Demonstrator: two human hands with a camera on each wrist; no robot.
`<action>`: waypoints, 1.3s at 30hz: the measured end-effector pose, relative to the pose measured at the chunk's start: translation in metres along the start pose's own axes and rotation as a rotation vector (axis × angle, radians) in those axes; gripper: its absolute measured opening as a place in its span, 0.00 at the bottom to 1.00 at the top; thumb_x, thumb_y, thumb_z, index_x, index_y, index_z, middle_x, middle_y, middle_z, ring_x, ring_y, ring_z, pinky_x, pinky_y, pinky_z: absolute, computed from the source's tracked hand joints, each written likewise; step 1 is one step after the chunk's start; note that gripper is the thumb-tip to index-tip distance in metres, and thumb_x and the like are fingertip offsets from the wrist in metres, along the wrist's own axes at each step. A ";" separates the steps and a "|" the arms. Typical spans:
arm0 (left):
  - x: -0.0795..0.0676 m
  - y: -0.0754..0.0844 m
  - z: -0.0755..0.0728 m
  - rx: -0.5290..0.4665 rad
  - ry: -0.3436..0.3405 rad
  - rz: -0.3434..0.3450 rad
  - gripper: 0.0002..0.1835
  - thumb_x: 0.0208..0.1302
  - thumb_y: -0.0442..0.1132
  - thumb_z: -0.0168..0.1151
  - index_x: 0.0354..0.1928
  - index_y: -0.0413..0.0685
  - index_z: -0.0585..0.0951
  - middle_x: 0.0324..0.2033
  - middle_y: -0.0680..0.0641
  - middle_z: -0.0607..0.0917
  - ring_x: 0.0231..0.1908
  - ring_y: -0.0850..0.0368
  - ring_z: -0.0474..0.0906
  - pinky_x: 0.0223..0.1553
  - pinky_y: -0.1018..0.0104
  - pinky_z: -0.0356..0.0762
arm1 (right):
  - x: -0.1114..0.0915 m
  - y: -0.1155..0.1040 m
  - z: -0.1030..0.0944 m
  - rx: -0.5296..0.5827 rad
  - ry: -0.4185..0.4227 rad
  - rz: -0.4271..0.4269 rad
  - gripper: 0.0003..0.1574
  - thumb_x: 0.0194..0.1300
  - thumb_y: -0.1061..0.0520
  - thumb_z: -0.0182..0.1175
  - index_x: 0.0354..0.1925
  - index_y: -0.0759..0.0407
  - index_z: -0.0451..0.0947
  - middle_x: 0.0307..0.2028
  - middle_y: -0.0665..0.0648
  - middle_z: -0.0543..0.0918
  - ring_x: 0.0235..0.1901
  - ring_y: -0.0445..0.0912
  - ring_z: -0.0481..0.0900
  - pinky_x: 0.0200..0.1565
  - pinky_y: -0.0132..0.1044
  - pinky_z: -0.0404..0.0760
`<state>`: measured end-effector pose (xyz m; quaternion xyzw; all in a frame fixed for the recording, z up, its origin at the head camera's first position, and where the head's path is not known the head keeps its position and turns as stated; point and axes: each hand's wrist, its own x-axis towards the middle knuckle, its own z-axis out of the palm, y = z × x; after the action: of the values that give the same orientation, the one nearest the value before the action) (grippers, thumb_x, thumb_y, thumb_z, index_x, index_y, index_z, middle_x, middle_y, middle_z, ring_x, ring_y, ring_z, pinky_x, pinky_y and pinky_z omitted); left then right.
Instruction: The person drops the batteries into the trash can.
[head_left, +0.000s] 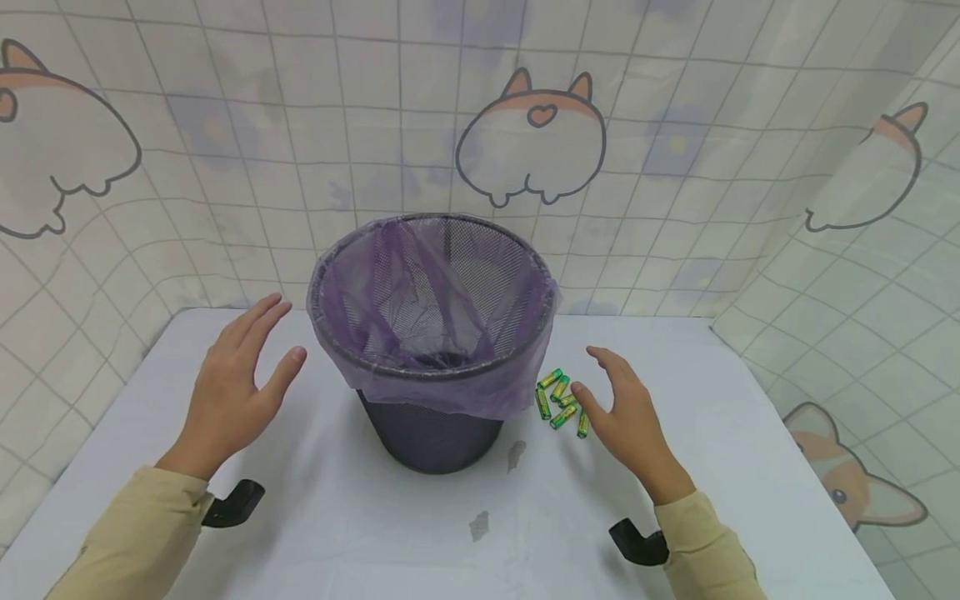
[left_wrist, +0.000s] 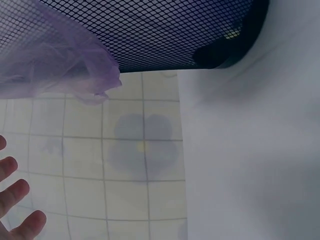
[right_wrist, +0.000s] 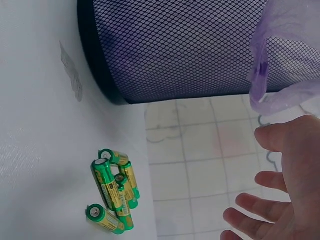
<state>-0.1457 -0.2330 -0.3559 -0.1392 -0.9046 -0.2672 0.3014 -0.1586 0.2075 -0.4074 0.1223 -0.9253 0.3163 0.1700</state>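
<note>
A black mesh wastebasket (head_left: 431,437) stands upright on the white table, lined with a thin purple bag (head_left: 450,396) folded over its rim. My left hand (head_left: 236,387) is held in the air to the basket's left, fingers extended and thumb apart, holding nothing. To the right, my right hand (head_left: 622,412) hovers beside several green and yellow batteries (head_left: 563,416), its fingers loosely bent with nothing in them. In the head view its thumb and fingertips come near the batteries and partly overlap them. The right wrist view shows the batteries (right_wrist: 112,192) lying in a loose cluster beside the basket.
A white tabletop (head_left: 360,542) carries two grey patches, one of them a patch (head_left: 479,526) near the front. Behind and at the sides hangs a gridded curtain (head_left: 375,108) with corgi drawings. Black wrist mounts (head_left: 234,503) stick out from both sleeves.
</note>
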 end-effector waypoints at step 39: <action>0.024 0.019 -0.004 -0.210 0.199 0.107 0.24 0.68 0.47 0.57 0.61 0.42 0.75 0.63 0.45 0.76 0.65 0.46 0.69 0.68 0.67 0.61 | -0.017 0.010 0.006 0.049 0.064 0.089 0.34 0.68 0.52 0.59 0.67 0.62 0.64 0.65 0.64 0.71 0.62 0.59 0.71 0.61 0.57 0.73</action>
<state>-0.1550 -0.2170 -0.3306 -0.1905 -0.8286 -0.3567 0.3872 -0.1472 0.2135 -0.4237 0.0747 -0.9159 0.3498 0.1823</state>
